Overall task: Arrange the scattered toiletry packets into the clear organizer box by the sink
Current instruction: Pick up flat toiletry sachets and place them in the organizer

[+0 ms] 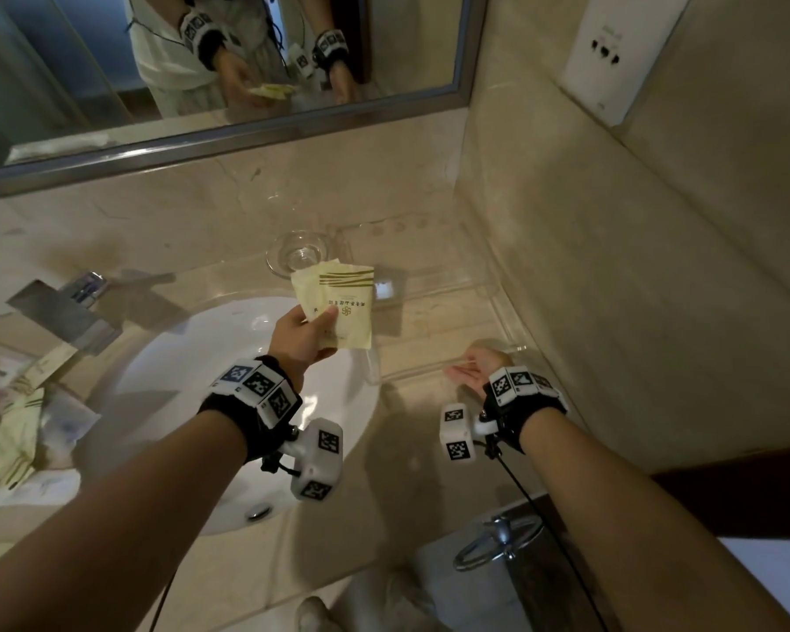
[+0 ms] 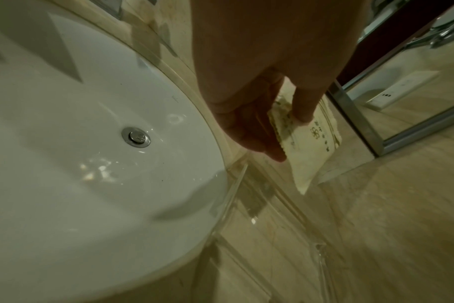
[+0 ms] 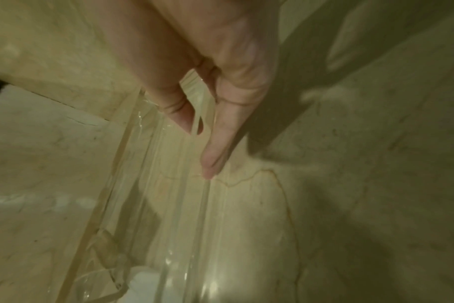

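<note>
My left hand (image 1: 325, 317) grips two overlapping pale yellow toiletry packets (image 1: 345, 303) between thumb and fingers, holding them above the sink's right rim, just left of the clear organizer box (image 1: 411, 374). The left wrist view shows the same packets (image 2: 307, 157) under my fingers (image 2: 302, 110), with the box's edge (image 2: 236, 184) below. My right hand (image 1: 468, 370) is at the box's near right corner. In the right wrist view its thumb and forefinger (image 3: 215, 147) pinch the thin clear wall (image 3: 204, 205). I see nothing inside the box.
More yellow packets (image 1: 5, 426) lie heaped on the counter left of the white basin (image 1: 247, 380). A chrome faucet (image 1: 65, 312) stands at the back left and a glass dish (image 1: 299, 255) behind the box. Marble walls close the right side, with a mirror (image 1: 201, 61) behind.
</note>
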